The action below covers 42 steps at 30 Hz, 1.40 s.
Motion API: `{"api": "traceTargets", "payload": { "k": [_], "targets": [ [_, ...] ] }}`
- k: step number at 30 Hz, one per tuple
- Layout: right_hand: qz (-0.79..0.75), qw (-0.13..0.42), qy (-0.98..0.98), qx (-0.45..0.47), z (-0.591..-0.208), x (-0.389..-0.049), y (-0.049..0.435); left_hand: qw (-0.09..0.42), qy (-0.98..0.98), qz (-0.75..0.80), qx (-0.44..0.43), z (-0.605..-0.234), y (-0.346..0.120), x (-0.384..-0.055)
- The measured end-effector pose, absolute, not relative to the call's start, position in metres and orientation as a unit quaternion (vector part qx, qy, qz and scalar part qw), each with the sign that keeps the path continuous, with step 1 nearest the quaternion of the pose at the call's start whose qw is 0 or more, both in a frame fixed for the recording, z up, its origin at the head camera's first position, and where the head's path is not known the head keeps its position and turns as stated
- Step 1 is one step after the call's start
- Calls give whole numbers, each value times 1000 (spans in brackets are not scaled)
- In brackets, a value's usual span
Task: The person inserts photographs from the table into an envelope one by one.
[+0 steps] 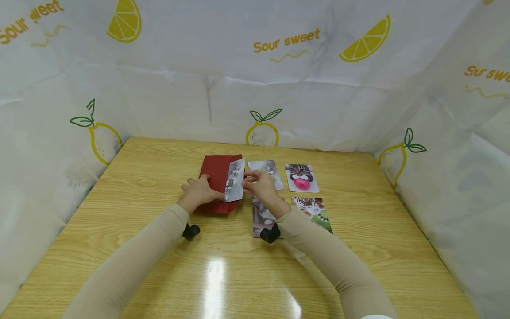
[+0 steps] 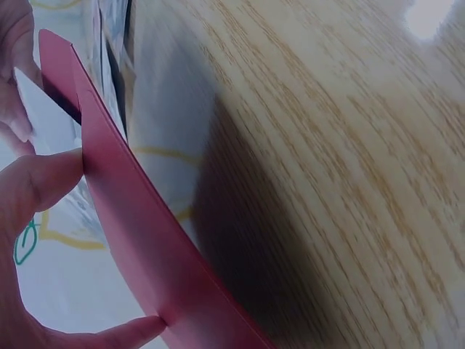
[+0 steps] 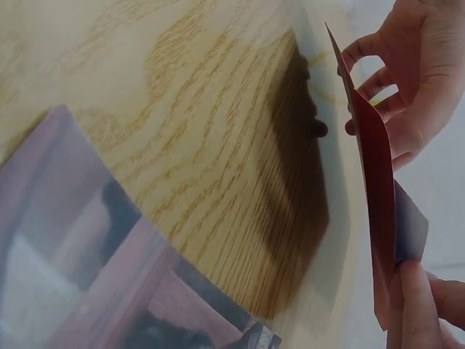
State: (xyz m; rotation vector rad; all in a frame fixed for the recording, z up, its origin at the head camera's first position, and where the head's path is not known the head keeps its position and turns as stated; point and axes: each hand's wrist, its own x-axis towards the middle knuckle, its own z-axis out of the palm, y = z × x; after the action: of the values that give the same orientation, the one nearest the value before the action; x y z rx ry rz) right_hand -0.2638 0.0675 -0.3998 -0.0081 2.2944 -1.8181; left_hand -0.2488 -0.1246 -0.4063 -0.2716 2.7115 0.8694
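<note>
A red envelope (image 1: 215, 170) is raised off the wooden table, its shadow falling on the wood in both wrist views. My left hand (image 1: 198, 192) grips it, thumb by the opening at its right side. A photo card (image 1: 235, 182) with a greyish picture stands partly in that opening, in front of the red paper. At the card's right edge, my right hand (image 1: 260, 184) pinches it between thumb and fingers. In the right wrist view the card (image 3: 411, 225) pokes out beside the envelope (image 3: 378, 174); the lower right fingers (image 3: 418, 305) are close against both.
Several photo cards lie to the right: a cat with a pink ball (image 1: 299, 177), a tiger (image 1: 308, 204), a pale grey one (image 1: 258, 165), and a brownish one (image 1: 260, 217) partly hidden under my right wrist. Behind the table (image 1: 159, 155) hangs a white lemon-print curtain (image 1: 191, 97).
</note>
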Motion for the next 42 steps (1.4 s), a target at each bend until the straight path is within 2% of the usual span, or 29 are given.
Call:
{"api": "traceTargets", "payload": {
  "k": [20, 42],
  "targets": [
    [-629, 127, 766, 33, -412, -269, 54, 126, 946, 290, -72, -407, -122, -248],
    [-622, 156, 766, 31, -419, -273, 45, 127, 944, 298, -69, -409, -122, -248]
  ]
}}
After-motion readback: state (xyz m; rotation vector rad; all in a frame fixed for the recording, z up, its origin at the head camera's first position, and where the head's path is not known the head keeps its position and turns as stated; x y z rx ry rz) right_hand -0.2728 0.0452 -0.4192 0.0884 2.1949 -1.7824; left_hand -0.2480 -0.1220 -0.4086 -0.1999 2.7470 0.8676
